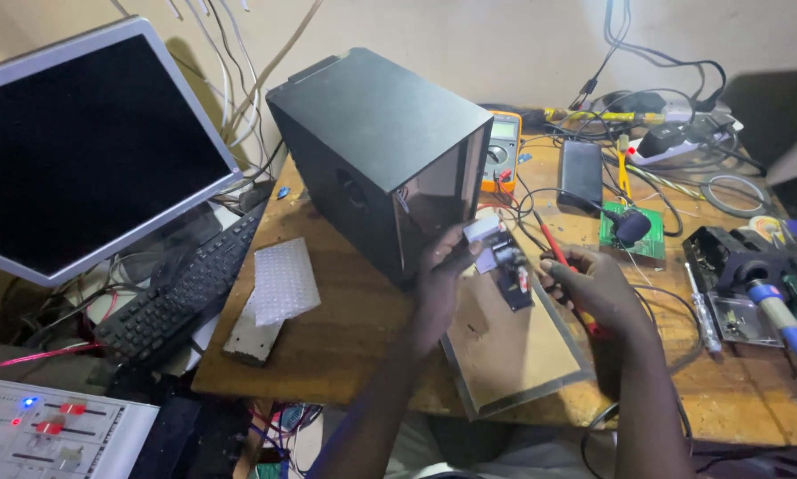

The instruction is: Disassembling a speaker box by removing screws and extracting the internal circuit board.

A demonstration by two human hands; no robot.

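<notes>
You are holding a small dark circuit board with a white block component in your left hand, the fingers closed on its upper left end, just in front of the open side of the black box-shaped speaker cabinet. The board's long axis is running from upper left to lower right, above the flat grey panel lying on the wooden worktop. Your right hand is gripping a red-handled test probe, fingers closed round it. The probe tip is pointing up and left, just to the right of the board; the right hand is the nearer to the board's free lower end.
</notes>
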